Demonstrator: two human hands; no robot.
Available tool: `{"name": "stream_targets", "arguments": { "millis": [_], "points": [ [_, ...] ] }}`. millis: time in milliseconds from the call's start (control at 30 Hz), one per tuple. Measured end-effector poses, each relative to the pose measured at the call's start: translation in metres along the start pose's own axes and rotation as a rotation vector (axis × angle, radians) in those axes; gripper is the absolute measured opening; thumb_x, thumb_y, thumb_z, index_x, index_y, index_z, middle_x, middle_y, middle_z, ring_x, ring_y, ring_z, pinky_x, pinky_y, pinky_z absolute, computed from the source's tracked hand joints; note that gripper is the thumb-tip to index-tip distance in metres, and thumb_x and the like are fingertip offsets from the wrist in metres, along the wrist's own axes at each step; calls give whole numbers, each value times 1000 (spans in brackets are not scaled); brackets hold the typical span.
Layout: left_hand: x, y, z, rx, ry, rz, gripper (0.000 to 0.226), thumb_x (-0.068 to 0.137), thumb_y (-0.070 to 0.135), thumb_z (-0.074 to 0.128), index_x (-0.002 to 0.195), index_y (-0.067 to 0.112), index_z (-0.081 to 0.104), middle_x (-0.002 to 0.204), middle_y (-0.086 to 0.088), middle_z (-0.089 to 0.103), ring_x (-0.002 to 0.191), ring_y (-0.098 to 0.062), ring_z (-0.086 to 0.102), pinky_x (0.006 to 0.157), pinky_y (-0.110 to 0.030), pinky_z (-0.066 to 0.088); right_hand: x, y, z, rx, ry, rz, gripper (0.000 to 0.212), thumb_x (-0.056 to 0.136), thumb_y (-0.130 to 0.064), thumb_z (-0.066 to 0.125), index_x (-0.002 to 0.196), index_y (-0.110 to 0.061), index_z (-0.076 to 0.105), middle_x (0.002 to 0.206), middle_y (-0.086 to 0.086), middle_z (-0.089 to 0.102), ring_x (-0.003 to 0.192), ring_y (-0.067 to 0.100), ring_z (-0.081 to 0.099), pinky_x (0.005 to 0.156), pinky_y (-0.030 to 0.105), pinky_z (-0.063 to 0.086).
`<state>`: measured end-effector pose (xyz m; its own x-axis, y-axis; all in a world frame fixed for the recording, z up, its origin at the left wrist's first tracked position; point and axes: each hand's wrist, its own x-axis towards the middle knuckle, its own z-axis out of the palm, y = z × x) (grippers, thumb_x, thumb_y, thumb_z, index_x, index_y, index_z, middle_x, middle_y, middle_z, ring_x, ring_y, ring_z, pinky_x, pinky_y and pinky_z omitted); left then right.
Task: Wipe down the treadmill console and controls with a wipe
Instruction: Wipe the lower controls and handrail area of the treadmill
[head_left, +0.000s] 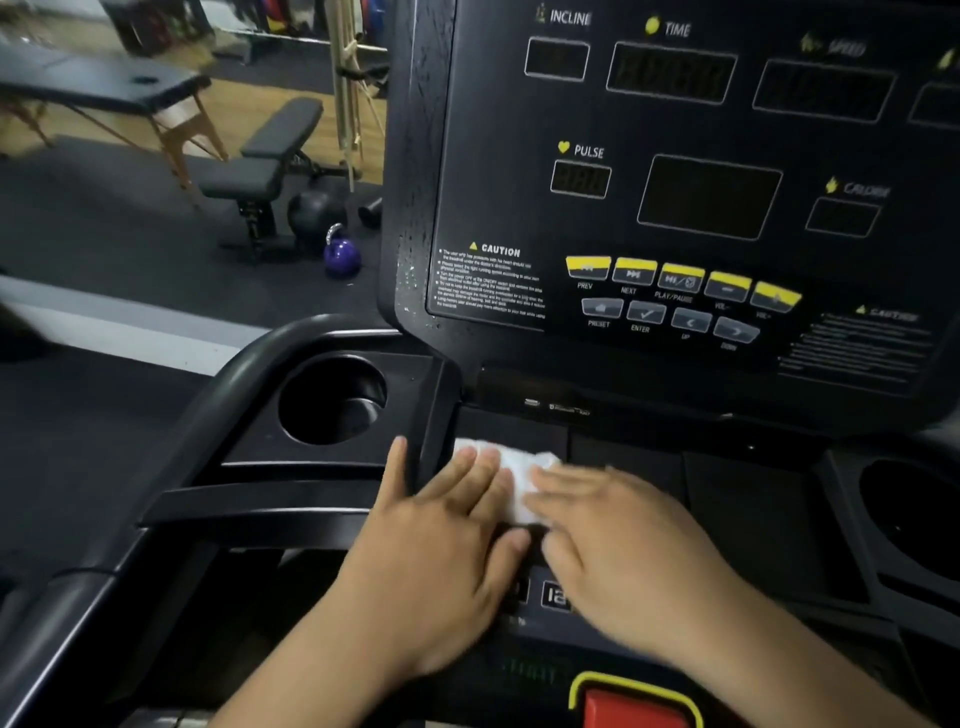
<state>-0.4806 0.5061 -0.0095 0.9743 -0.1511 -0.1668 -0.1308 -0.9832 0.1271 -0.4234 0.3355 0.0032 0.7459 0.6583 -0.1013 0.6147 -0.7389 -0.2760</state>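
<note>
The black treadmill console (675, 208) fills the upper right, with dark displays and rows of yellow and grey buttons (680, 291). Below it, on the flat lower panel (737, 499), lies a white wipe (519, 478). My left hand (441, 545) rests flat on the wipe's left side, fingers spread. From the right, my right hand (623, 540) presses flat on the wipe; it looks slightly blurred. Most of the wipe is hidden under both hands.
A round cup holder (332, 400) sits left of the hands, another (914, 514) at far right. A red stop button (634, 706) with yellow rim is at the bottom edge. The curved handrail (171, 457) runs on the left. A bench, kettlebells (342, 254) and massage table stand beyond.
</note>
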Motion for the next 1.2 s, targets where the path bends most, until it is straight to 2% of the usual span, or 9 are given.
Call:
{"name": "stream_targets", "arguments": {
  "millis": [100, 233, 433, 567, 733, 867, 967, 1100, 1200],
  "points": [
    [17, 3, -5, 26, 25, -20, 66, 98, 53, 2, 156, 26, 15, 165, 6, 11, 151, -8, 1, 119, -55, -7, 19, 1, -5, -11, 56, 55, 39, 93, -32, 35, 119, -29, 63, 130, -13, 59, 122, 7, 49, 102, 29, 39],
    [7, 8, -11, -16, 52, 4, 72, 91, 53, -6, 141, 30, 40, 155, 4, 39, 144, -12, 28, 119, -50, 8, 17, 7, -2, 71, 247, 284, 33, 92, -45, 45, 115, -30, 61, 112, -12, 63, 98, 15, 63, 75, 33, 51],
    [-6, 5, -7, -71, 54, 40, 59, 95, 48, 3, 123, 32, 51, 146, 7, 47, 135, -12, 39, 116, -47, 16, 24, 8, 10, 153, 159, 395, 31, 85, -44, 62, 110, -26, 61, 94, -3, 66, 92, 21, 62, 72, 31, 50],
    [-6, 1, -8, -114, 88, 101, 48, 99, 46, 20, 111, 32, 64, 121, 8, 57, 109, -13, 54, 112, -46, 27, 29, 10, -9, 124, 224, 344, 5, 85, -32, 60, 86, -27, 62, 88, -6, 61, 81, 22, 61, 68, 36, 52],
    [-2, 9, -2, -137, 110, 123, 44, 100, 47, 17, 118, 32, 53, 123, 15, 60, 119, -9, 46, 108, -41, 26, 27, -12, -10, 73, 437, 118, 12, 77, -12, 57, 79, -24, 53, 82, -7, 55, 64, 20, 53, 52, 30, 43],
    [-9, 5, 3, -151, 59, 144, 54, 99, 50, 13, 137, 31, 46, 138, 15, 53, 137, -6, 33, 117, -42, 13, 14, -8, 9, 29, 331, -94, 22, 79, -5, 59, 95, -15, 69, 93, -2, 70, 84, 18, 65, 80, 33, 53],
    [-17, -10, -3, -234, 159, 148, 48, 98, 44, 29, 129, 25, 61, 132, 10, 62, 128, -3, 49, 118, -38, 23, 5, 1, 10, -75, 76, -121, 50, 88, -25, 34, 131, -21, 59, 137, -10, 56, 127, 9, 49, 114, 40, 30],
    [-8, -15, -14, -136, 196, 136, 48, 98, 43, 31, 128, 23, 62, 135, 7, 61, 130, -11, 51, 111, -41, 34, 3, 2, 8, -7, -121, -113, 56, 95, -36, 19, 151, -33, 26, 159, -21, 13, 143, -8, -2, 121, 35, -3],
    [1, -10, -6, -73, 74, 128, 67, 97, 52, 8, 140, 24, 50, 152, 4, 45, 143, -8, 32, 119, -41, 19, -4, 4, 1, 29, -68, -90, 54, 95, -40, 21, 144, -32, 42, 154, -22, 27, 140, -13, 7, 121, 34, 2]
  ]
}}
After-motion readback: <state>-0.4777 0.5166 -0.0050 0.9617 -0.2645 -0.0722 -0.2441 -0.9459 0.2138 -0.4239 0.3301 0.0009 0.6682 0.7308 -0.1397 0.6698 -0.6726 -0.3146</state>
